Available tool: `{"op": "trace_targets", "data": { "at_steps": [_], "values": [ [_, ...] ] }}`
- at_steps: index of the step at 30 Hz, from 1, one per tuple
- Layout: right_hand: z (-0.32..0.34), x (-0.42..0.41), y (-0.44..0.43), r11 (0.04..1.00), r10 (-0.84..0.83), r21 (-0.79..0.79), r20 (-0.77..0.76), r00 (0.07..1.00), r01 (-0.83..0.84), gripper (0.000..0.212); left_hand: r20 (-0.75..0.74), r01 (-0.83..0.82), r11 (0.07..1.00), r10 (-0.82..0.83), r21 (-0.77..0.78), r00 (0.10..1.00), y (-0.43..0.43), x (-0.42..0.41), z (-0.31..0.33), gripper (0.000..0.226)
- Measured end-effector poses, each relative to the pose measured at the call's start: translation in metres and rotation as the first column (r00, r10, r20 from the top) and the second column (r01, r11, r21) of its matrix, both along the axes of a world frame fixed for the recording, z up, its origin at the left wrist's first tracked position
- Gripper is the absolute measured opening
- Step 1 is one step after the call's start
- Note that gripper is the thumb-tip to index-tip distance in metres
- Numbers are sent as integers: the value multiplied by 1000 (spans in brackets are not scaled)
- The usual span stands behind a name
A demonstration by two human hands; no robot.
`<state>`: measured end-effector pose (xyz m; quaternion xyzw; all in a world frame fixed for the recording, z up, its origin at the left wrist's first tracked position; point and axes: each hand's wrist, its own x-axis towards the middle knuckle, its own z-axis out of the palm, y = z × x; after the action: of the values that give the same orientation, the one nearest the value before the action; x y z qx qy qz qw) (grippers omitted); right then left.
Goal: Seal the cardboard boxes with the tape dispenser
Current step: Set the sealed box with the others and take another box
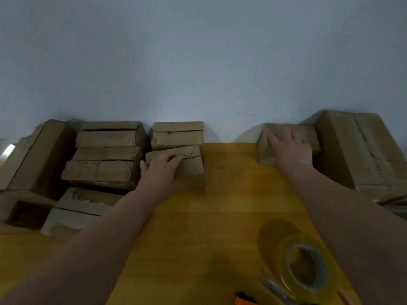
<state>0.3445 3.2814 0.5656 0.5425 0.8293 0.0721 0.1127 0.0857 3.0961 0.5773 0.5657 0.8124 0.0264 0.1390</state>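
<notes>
I log a stack of cardboard boxes [105, 155] far left on the counter [220, 216]. Left hand [161, 170] grips a small box [191, 166], fingers curled over its top flap. Right hand [290, 146] lies flat, fingers spread, on a second small box [266, 150] beside a large box [361, 150]. Tape roll [308, 267] stands near right, by scissors [275, 287].

No legible text anywhere.

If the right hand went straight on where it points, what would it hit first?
Likely the pale grey wall right behind the small brown cardboard box the right hand lies on, though depth is unclear.
</notes>
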Motion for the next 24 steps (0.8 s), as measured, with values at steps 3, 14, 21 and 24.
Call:
{"op": "trace_targets", "data": {
  "at_steps": [3, 14, 21, 24],
  "values": [
    [-4, -5, 2, 997, -38, -63, -25, 999, 36, 84, 36, -18, 1000, 17, 13, 999, 0, -6, -5, 64],
    [3, -29, -47, 966, -177, -245, -401, 899, 81, 72, -15, 34, 999, -34, 14, 999, -24, 8, -6, 61],
    [9, -55, -156, 611, -536, -739, -651, 538, -285, 66, 48, -5, 988, -3, 153, 999, -60, 35, 3, 24],
    [13, -53, -187, 600, -634, -754, -652, 415, -268, 59, 144, -59, 981, 33, 184, 989, -77, 42, 5, 19]
  ]
}}
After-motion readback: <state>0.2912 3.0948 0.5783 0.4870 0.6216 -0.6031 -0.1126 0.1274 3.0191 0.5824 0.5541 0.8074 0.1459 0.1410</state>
